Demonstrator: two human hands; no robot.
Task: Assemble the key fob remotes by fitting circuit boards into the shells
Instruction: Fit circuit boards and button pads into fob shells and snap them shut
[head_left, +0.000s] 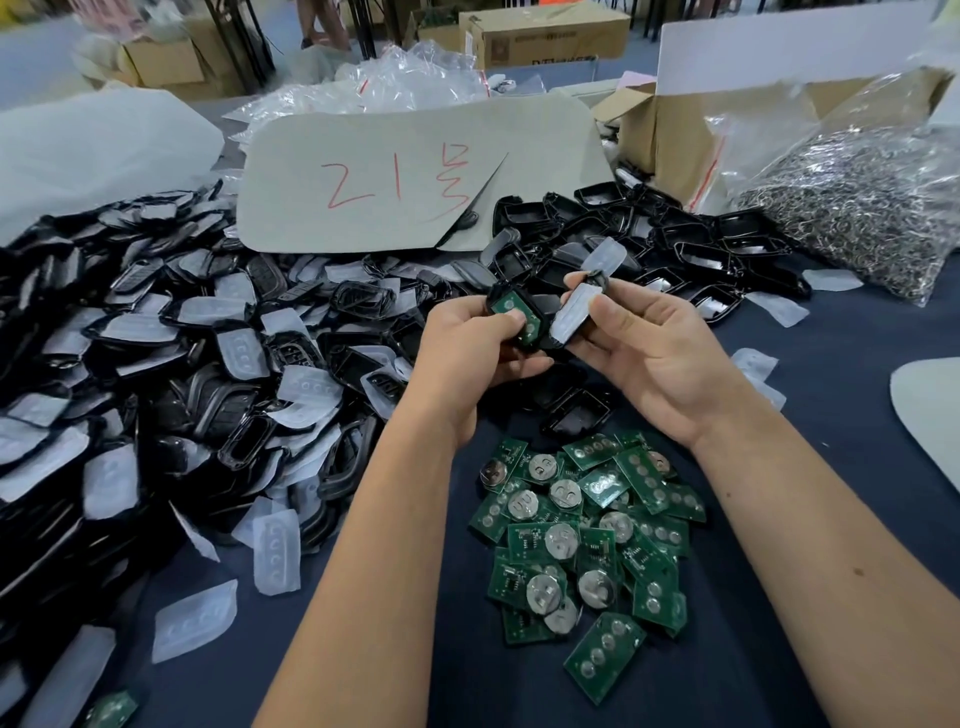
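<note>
Board seated in a shell, cover alongside.
My left grip (467, 338) pinches the shell (511, 317) with its green board (508, 304); my right grip (660, 358) pinches the cover (574, 312) touching it, above the board pile (587, 530) on the counter (831, 405).

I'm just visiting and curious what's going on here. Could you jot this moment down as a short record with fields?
left hand: grips a black shell half with a green circuit board seated in it
right hand: holds a second shell part with a whitish pad
loose boards: green pile on the blue table, below the hands
shell pile: black, left of the hands
sign: grey card with red writing
</note>
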